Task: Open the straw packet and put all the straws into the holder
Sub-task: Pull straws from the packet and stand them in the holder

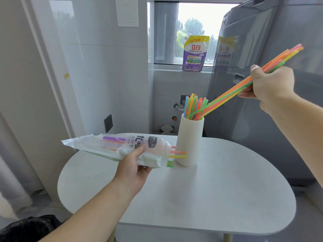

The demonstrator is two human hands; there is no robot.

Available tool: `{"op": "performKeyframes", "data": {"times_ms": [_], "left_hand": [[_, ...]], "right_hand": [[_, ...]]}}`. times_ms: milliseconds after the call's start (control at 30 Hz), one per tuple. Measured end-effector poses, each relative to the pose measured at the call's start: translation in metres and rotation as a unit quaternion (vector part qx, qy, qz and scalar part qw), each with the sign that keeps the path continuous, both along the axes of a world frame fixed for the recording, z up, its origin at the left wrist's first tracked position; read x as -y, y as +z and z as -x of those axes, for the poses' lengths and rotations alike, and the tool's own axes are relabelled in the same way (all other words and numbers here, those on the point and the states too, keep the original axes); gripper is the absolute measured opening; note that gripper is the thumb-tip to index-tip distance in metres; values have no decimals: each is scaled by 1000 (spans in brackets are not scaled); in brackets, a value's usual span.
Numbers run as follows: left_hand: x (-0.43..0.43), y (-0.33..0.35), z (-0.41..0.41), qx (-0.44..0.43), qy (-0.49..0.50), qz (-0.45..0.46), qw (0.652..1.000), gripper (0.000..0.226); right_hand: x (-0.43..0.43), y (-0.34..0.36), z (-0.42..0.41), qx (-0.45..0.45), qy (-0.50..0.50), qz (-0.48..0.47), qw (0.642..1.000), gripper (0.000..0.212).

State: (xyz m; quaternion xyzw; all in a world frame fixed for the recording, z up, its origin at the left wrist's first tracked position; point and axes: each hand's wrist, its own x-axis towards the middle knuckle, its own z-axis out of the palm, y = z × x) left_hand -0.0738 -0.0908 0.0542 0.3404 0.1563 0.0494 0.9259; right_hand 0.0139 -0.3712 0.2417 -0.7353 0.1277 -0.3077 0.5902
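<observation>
My right hand (269, 84), upper right, grips a bundle of straws (227, 95) that slants down-left. Their lower tips are inside the rim of the ribbed holder (189, 142) at centre, which stands near the table (209, 189)'s far edge. My left hand (134, 165), lower centre, clasps the straw packet (111, 145). Its open end is just beside the holder's left wall, with straw ends poking out.

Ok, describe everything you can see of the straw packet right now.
The straw packet is a soft, translucent white plastic bag with dark printed lettering and a purple straw picture. It lies roughly level above the table, the left hand holding its middle from below. Its open end faces the holder; a few orange, yellow and green straws poke out there.
</observation>
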Motion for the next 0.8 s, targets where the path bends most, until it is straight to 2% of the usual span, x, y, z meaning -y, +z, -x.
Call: {"op": "performKeyframes", "data": {"times_ms": [167, 333, 800], "left_hand": [[1, 0, 0, 4, -6, 1, 1000, 31], [2, 0, 1, 6, -12, -1, 1000, 26], [7, -3, -2, 11, -11, 1, 1000, 39]], "right_hand": [[-2, 0, 2, -5, 8, 10, 1000, 29], [-9, 1, 8, 21, 25, 62, 998, 27], [-5, -2, 11, 24, 39, 82, 996, 27]]}}
